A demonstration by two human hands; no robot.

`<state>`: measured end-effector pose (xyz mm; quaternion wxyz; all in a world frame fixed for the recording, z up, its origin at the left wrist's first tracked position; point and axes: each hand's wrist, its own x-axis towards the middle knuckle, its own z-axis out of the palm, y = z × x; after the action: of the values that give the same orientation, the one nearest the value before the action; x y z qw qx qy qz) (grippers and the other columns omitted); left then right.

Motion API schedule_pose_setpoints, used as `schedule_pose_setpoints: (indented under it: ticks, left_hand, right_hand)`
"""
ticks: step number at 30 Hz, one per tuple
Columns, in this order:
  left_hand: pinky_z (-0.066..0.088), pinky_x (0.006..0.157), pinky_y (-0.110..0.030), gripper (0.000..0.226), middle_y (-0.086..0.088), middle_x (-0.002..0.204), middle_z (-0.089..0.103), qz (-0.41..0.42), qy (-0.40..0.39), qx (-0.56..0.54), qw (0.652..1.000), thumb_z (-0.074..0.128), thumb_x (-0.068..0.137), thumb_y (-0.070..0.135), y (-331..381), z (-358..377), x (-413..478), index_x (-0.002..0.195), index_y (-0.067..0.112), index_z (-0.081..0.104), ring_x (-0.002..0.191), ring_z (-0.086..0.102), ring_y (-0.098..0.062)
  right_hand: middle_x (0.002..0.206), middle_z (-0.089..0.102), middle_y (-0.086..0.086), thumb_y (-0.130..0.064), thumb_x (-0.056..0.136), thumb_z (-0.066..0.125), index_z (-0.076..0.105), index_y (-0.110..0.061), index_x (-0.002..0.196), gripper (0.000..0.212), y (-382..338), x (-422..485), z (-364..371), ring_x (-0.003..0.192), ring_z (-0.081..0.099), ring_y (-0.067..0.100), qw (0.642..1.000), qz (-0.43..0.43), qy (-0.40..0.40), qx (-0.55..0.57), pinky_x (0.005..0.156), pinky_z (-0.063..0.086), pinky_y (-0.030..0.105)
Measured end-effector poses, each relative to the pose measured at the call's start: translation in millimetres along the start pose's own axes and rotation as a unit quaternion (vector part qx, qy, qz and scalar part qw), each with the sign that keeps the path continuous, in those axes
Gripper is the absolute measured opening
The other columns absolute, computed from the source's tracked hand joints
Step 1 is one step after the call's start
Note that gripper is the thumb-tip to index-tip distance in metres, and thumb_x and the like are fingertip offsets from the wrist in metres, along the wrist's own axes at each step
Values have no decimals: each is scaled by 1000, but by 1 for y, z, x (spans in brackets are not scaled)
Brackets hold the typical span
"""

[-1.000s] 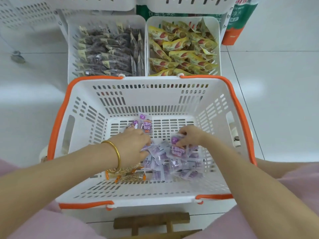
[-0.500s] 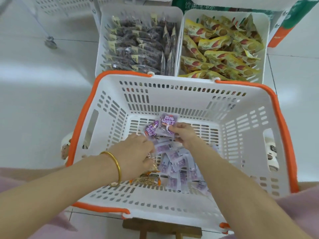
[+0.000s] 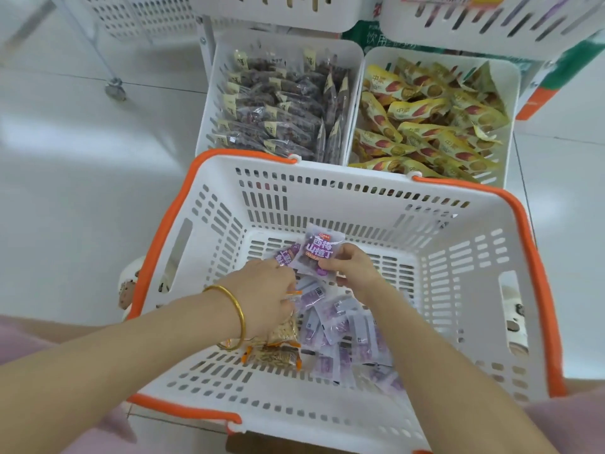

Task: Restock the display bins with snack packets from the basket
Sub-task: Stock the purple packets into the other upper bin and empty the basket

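Observation:
A white basket with an orange rim holds several small purple snack packets and two orange-edged seed packets. My right hand pinches one purple packet lifted above the pile. My left hand, a gold bangle on its wrist, grips another purple packet at its fingertips. Behind the basket stand two white display bins: the left bin full of dark packets, the right bin full of yellow packets.
More white slotted bins hang on the rack above the two display bins. A caster wheel of the rack stands on the white tiled floor at left. A green and orange carton is behind the rack at right. A wooden stool sits under the basket.
Both hands have risen from the pile, each with a purple packet. The view has shifted so that the basket and bins sit further right and look nearer.

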<state>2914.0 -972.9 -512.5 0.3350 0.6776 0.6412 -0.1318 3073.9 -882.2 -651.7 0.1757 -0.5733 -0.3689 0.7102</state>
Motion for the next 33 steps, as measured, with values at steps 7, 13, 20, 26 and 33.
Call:
schedule_pose_setpoints:
  ticks: [7,13,20,26,33]
  left_hand:
    - [49,72,-30,15,-6,88,56,-98,46,-362,926,52,93,21,11,-18,16,103,17,42,80,57,-20]
    - [56,80,-33,3,-13,98,68,-13,92,-609,788,54,92,8,41,-44,5,92,10,53,91,67,-22]
    - [56,81,-36,9,-12,87,65,37,179,-522,833,61,88,14,34,-91,-6,83,12,55,78,64,-20]
    - [58,60,-28,21,-16,98,70,71,148,-521,837,64,86,11,35,-119,-13,105,4,60,74,70,-20]
    - [50,54,-24,13,-9,83,71,110,188,-484,848,65,86,19,49,-138,-8,97,13,62,71,63,-17]
  right_hand:
    - [96,67,8,-11,55,89,66,-10,100,51,-41,-58,-32,91,63,23,938,-76,-232,248,94,49,46]
    - [98,70,10,-17,55,89,66,-7,102,53,-84,-108,-32,90,67,22,939,-166,-259,157,91,53,40]
    - [102,60,16,-17,56,80,54,-5,115,66,-121,-140,-59,84,62,24,964,-183,-163,103,76,52,39]
    - [77,63,6,-22,79,68,57,-6,96,26,-171,-167,-56,62,56,15,961,-261,-93,7,60,49,23]
    - [86,64,8,-27,80,63,59,-9,86,19,-201,-175,-44,74,58,21,959,-246,-138,-39,73,46,33]
